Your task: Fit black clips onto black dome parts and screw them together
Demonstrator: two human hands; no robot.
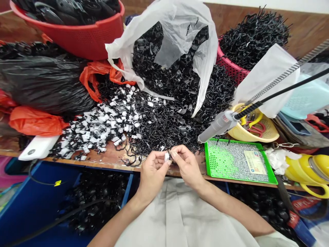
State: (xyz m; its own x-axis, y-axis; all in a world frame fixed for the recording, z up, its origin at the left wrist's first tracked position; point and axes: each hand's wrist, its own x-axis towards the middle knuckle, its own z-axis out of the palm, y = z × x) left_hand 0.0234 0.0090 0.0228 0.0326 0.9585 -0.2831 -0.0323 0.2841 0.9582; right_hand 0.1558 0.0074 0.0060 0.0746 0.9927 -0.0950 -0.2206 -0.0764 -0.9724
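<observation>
Close together at the table's front edge, both hands work on small parts. My left hand (155, 168) pinches a small white piece (167, 156) between thumb and fingers. My right hand (185, 162) is closed just beside it, its fingertips on a small black part (170, 153) that touches the white piece. Beyond the hands lies a heap of thin black parts (164, 120). To its left spreads a pile of white-and-black pieces (102, 123).
A green tray (272, 171) of small metal pieces sits right of the hands. A grey electric screwdriver (217, 126) hangs above its corner. Behind are a white plastic bag (180, 13), a red basket (77, 37) and a yellow basket (267, 134). Blue bins (23, 202) stand below.
</observation>
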